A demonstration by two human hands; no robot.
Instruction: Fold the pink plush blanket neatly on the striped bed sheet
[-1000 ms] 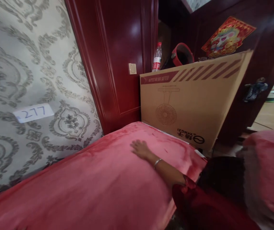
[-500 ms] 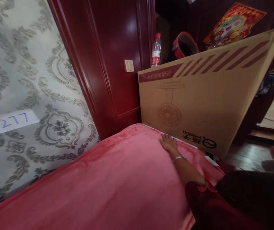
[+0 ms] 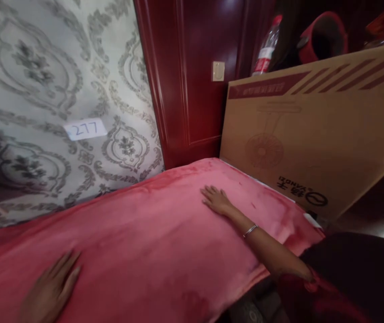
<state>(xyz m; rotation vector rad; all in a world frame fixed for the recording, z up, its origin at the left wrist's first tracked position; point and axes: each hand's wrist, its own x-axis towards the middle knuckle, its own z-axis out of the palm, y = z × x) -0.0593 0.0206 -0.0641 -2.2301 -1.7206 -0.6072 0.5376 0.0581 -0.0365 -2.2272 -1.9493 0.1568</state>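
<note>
1. Right grip [image 3: 216, 200]: released, palm down, fingers extended and a bit spread, lying on the pink blanket [image 3: 144, 233] toward its far right part.
2. Left grip [image 3: 50, 287]: also released, palm down on the same blanket at near left. Fingers point far and right, thumb slightly off to the right. Slightly blurred; bottom of frame cuts it off at the wrist.
3. Grips well apart, broad stretch of blanket between them.
4. Blanket: spread from the left edge of view to the far right corner. Mostly smooth; darker brushed patches along the far edge, at right and at near center.
5. Right wrist: silver bracelet [image 3: 250, 231]. Dark red sleeve [image 3: 295, 291] farther up that arm, near right.
6. Far right: large cardboard box [image 3: 312, 130] just beyond the blanket edge, fan drawing on its face, brand print upside down.
7. Behind the box's top edge: red-capped bottle [image 3: 266, 49], red ring-shaped item [image 3: 306, 51] to its right.
8. Far left: patterned wall [image 3: 121, 103] with a "277" label [image 3: 86, 129].
9. Far center: red panel [image 3: 198, 107] carrying a switch plate [image 3: 217, 71].
</note>
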